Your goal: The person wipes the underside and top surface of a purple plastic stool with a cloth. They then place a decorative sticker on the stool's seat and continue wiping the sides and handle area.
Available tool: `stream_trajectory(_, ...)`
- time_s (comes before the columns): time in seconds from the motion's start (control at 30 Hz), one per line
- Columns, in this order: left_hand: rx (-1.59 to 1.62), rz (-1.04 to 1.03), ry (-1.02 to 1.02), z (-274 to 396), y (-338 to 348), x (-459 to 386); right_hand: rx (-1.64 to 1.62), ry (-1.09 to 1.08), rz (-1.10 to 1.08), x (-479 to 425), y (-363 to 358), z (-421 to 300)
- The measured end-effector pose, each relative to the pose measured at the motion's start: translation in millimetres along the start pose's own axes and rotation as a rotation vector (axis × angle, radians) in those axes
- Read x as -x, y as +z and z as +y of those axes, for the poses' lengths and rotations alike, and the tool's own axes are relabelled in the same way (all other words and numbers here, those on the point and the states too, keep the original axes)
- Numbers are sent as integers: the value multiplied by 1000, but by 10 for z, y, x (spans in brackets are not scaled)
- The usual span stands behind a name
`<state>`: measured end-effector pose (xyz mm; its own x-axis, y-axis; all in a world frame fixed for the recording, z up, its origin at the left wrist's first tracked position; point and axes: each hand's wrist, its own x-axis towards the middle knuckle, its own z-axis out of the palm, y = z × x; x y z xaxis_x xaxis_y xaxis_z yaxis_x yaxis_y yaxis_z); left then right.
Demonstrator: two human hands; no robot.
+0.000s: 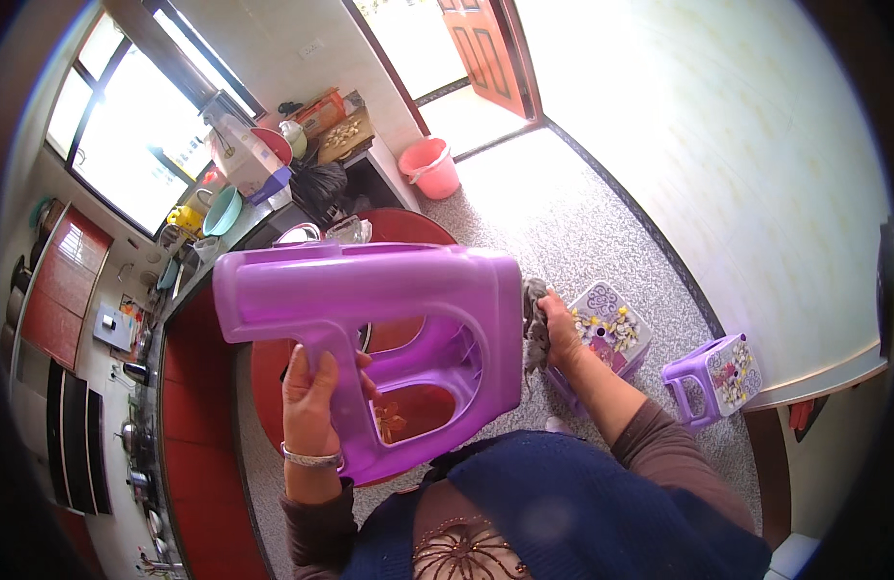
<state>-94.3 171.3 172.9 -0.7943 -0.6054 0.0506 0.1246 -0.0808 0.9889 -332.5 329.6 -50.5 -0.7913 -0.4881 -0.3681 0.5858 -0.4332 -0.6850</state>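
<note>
A purple plastic stool [389, 283] is held up sideways over a round red table [269, 370]. My left hand [312, 395] grips one of its legs, with the thumb on the near side and fingertips showing through the opening. My right hand [560, 330] is closed on a crumpled grey cloth [536, 326] against the stool's seat end, at its right. The face of the seat is turned away from view.
Two more purple stools with flower-patterned seats stand on the speckled floor at the right, one nearer [617, 322] and one by the wall [733, 373]. A pink bucket [436, 170] is near the open door [487, 54]. Behind the table runs a cluttered counter with a green basin [223, 212].
</note>
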Motion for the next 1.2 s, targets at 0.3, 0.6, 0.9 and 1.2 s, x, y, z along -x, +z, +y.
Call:
stream_trajectory(0.3, 233, -137, -97, -290, 547, -53, 316, -289, -418, 35, 139, -724)
stream_trajectory(0.6, 408, -263, -81, -218, 349, -225, -304, 164, -423, 112, -256, -238)
stream_trajectory(0.9, 414, -512, 125, -217, -382, -559, -450, -56, -409, 336, -747, -297)
stream_trajectory(1.2, -589, -307, 709, -547, 1121, 243, -349, -820, -78, 1230, -1529, -617)
